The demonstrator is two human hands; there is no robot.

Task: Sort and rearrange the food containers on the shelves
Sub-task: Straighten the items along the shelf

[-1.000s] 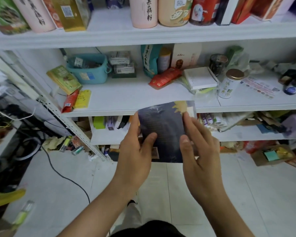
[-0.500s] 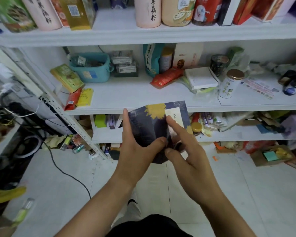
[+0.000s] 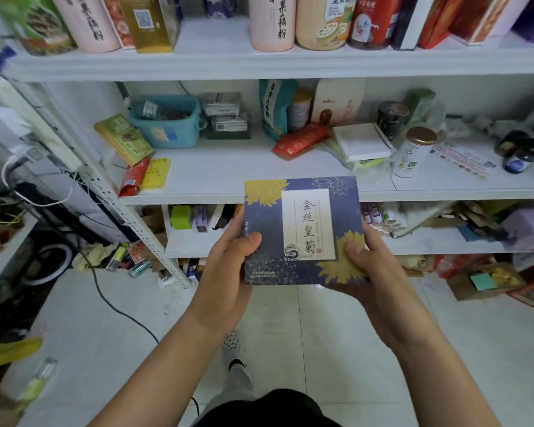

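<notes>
A flat dark-blue box (image 3: 302,231) with gold flowers and a cream label faces me, held level in front of the middle shelf's (image 3: 228,174) front edge. My left hand (image 3: 228,266) grips its left edge, thumb on the front. Its right lower corner rests in my right hand (image 3: 370,272), thumb pressed on a gold flower. On the middle shelf sit a teal basket (image 3: 167,124), a red pouch (image 3: 299,141), a white flat box (image 3: 363,143) and a gold-lidded tin (image 3: 412,152). Tall canisters (image 3: 270,23) line the top shelf (image 3: 259,61).
A lower shelf (image 3: 290,241) behind the box holds small cartons and clutter. Cardboard boxes (image 3: 481,282) sit on the tiled floor at the right. A black cable (image 3: 117,309) runs across the floor at the left, beside a slanted white perforated post (image 3: 136,217).
The box has been turned so its labelled front faces me squarely. My right hand shifted from the box's middle to its lower right corner; my left hand stays on the left edge.
</notes>
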